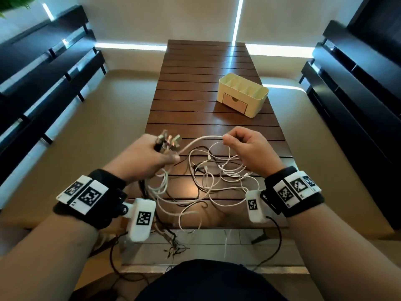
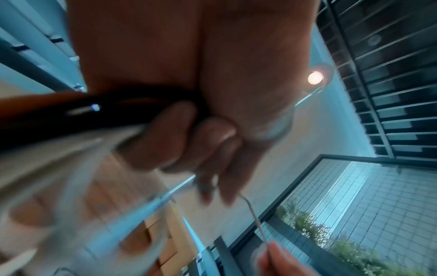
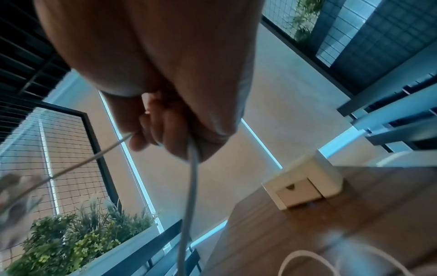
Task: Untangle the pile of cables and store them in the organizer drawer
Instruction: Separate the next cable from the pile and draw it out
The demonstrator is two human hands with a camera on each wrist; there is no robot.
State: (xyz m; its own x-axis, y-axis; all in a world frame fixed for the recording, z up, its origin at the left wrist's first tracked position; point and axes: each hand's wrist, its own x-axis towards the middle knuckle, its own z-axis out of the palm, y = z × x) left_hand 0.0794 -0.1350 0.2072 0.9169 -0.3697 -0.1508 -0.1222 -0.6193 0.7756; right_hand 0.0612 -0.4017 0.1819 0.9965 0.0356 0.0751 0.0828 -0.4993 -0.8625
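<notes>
Left hand: the left hand [image 1: 149, 157], left of centre in the head view, is curled round a bunch of cable ends, their metal plugs [image 1: 168, 140] fanning out above the knuckles; in the left wrist view its fingers [image 2: 165, 134] wrap black and white cords, blurred.
Cable pile: a loose tangle of thin white and black cables [image 1: 208, 177] lies on the near end of the dark brown slatted wooden table [image 1: 206, 61], at centre frame between the two hands; some strands hang over the near edge at the lower middle.
Stretched cable: one white cable [image 1: 204, 139] runs taut from the left hand's bunch to the right hand.
Right hand: the right hand [image 1: 247, 146], right of centre, pinches that white cable between thumb and fingertips, the other fingers curled.
Organizer: a cream plastic desk organizer [image 1: 243, 94] stands on the table at upper right of centre, well apart from the pile; its open top compartments look empty.
Drawer: its small tan drawer [image 1: 235, 105] in the front face is closed; contents hidden.
</notes>
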